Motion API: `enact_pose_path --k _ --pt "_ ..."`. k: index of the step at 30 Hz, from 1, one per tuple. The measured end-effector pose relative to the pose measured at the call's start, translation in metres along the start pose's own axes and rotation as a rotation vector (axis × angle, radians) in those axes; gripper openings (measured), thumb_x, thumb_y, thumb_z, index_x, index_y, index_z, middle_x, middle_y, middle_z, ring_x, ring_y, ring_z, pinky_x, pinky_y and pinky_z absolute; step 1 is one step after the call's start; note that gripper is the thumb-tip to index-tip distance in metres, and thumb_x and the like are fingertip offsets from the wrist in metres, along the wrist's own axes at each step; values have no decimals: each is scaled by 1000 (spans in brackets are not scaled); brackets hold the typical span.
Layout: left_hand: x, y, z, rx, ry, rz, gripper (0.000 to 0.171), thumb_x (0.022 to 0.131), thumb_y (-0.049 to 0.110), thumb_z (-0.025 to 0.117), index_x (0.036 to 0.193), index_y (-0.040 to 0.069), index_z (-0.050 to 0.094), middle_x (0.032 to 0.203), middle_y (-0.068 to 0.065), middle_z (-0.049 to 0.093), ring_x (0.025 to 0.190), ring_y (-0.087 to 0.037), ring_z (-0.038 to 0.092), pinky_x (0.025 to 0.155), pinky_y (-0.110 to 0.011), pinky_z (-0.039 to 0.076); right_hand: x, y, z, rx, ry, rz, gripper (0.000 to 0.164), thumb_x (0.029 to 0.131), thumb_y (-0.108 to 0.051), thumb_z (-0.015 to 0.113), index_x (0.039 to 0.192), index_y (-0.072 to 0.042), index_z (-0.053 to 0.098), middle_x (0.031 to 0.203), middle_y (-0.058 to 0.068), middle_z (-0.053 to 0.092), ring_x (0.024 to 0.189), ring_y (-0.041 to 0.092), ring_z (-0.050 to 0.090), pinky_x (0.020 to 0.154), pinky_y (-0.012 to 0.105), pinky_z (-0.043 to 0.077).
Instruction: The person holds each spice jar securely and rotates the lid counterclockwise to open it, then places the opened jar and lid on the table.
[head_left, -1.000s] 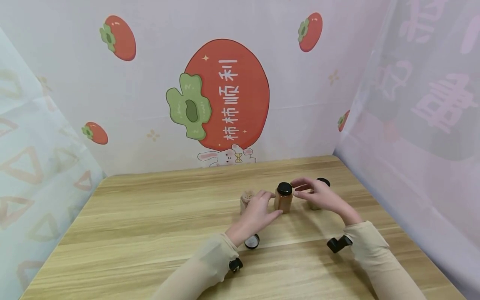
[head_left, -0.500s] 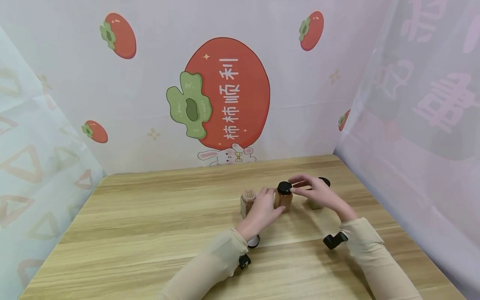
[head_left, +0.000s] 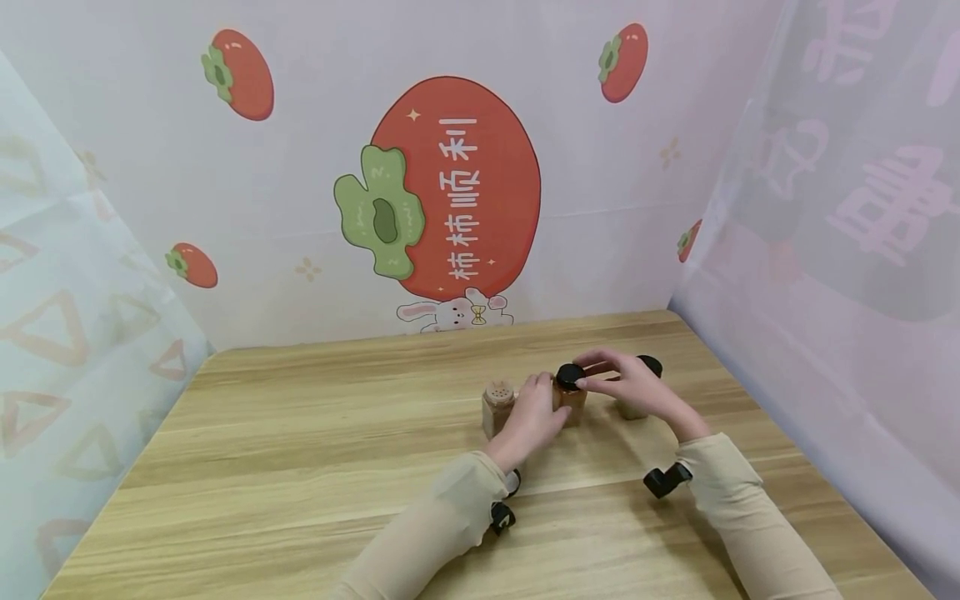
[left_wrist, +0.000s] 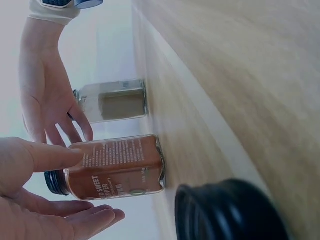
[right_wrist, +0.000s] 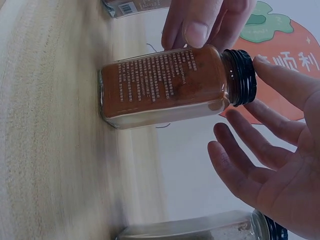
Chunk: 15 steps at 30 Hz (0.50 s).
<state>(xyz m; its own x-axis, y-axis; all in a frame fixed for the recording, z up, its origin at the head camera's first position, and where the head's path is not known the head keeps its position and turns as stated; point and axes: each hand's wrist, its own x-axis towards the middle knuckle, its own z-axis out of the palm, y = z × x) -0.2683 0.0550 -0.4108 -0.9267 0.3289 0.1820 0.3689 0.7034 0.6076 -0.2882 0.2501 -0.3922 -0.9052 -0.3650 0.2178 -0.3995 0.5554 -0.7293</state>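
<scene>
A square glass spice jar point(head_left: 573, 407) of reddish-brown powder stands upright, topped by a black lid point(right_wrist: 241, 77). "SWEET" is legible on its label in the left wrist view. My left hand point(head_left: 531, 423) holds the jar's body from the left, thumb on the near side and fingers on the far side. Around the lid, the fingers of my right hand point(head_left: 637, 387) are spread, with the thumb tip point(right_wrist: 262, 67) right at its edge and the index tip partly hidden behind it. Left of my left hand is an uncapped jar point(head_left: 498, 410) with a perforated top.
Behind my right hand stands another black-lidded jar point(head_left: 633, 409), partly covered by it. A loose black lid point(head_left: 513, 482) lies on the wooden table point(head_left: 300, 450), half hidden under my left wrist. Printed cloth walls point(head_left: 300, 167) enclose the table's back and sides.
My left hand has moved right, closing in around the brown spice jar. My right hand has shifted slightly left, from beside the lid up to it.
</scene>
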Motion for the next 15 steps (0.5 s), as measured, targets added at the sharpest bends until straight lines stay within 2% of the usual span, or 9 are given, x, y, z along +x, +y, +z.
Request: enact_pose_path --k 9,15 --pt "7 -4 4 -82 5 -23 41 89 16 65 123 -2 50 115 -16 57 106 -23 58 88 -33 51 4 1 3 -27 13 -12 44 84 -33 71 121 -12 60 121 8 63 111 31 61 87 44 52" --pt "9 -6 6 -168 34 -31 36 87 14 67 118 1 53 114 -13 60 106 -22 58 89 -34 49 5 1 3 2 8 -24 45 83 -29 73 121 -8 60 120 11 63 111 34 60 90 51 50"
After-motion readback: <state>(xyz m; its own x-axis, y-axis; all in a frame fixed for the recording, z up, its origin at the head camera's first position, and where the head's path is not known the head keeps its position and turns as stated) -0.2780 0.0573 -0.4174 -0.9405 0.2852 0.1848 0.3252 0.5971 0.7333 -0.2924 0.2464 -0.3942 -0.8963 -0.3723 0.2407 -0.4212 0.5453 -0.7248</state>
